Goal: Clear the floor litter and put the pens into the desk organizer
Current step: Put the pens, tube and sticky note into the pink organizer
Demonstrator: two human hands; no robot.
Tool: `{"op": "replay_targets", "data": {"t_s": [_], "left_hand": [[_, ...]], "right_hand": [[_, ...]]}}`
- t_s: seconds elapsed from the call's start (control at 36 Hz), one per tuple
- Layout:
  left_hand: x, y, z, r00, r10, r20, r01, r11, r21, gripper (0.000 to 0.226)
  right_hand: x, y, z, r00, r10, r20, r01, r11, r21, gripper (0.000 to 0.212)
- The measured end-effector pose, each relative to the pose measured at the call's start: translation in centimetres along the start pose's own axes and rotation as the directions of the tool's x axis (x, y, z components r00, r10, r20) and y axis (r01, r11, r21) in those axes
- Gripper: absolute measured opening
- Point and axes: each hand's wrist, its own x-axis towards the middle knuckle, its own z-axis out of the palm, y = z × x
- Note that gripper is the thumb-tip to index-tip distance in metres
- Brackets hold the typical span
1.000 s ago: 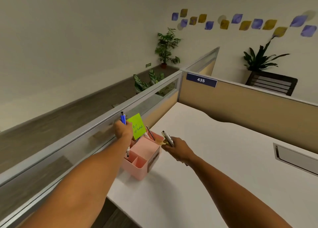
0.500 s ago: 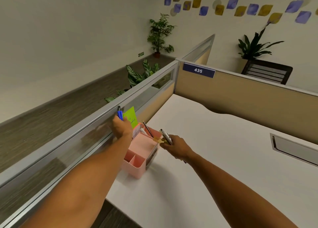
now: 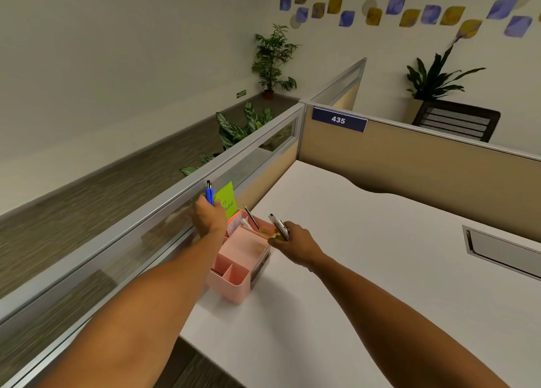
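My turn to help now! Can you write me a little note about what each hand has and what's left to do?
Left hand: closed on a blue plastic pen, raised above the pink plastic desk organizer.
Right hand: closed on a silver pen and something small and yellowish, at the organizer's right edge.
Done: a thin dark pencil and a green sticky note stand at the organizer's back.
Left: drop both pens in. Floor litter cannot be judged from here.

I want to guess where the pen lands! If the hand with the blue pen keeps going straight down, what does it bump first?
Probably the pink organizer. The left hand holds the blue pen upright above its back compartments, beside the green sticky note. Depth is unclear, so which compartment is hard to tell.
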Motion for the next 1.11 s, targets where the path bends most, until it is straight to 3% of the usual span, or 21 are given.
{"op": "replay_targets", "data": {"t_s": [0.19,0.53,0.75,0.94,1.11], "left_hand": [[-0.4,0.1,-0.2,0.999,0.041,0.003,-0.041,0.999,0.000,0.029],[-0.5,0.0,-0.1,0.999,0.048,0.017,-0.047,0.996,-0.070,0.030],[0.0,-0.5,0.3,0.994,-0.032,0.101,0.031,0.999,0.015,0.029],[0.6,-1.4,0.5,0.982,-0.112,0.153,0.091,0.986,0.140,0.030],[1.1,-1.1,0.7,0.979,-0.097,0.177,0.079,0.991,0.110,0.033]], "right_hand": [[2.6,-0.5,-0.2,0.983,0.093,-0.159,-0.096,0.995,-0.010,0.032],[5.4,-1.7,1.0,0.994,0.094,-0.058,-0.104,0.976,-0.191,0.031],[6.0,-2.0,1.4,0.982,0.103,-0.156,-0.124,0.984,-0.130,0.032],[6.1,-2.7,0.9,0.985,0.103,-0.139,-0.112,0.992,-0.060,0.031],[6.0,-3.2,0.7,0.986,0.088,-0.140,-0.094,0.995,-0.040,0.030]]}}
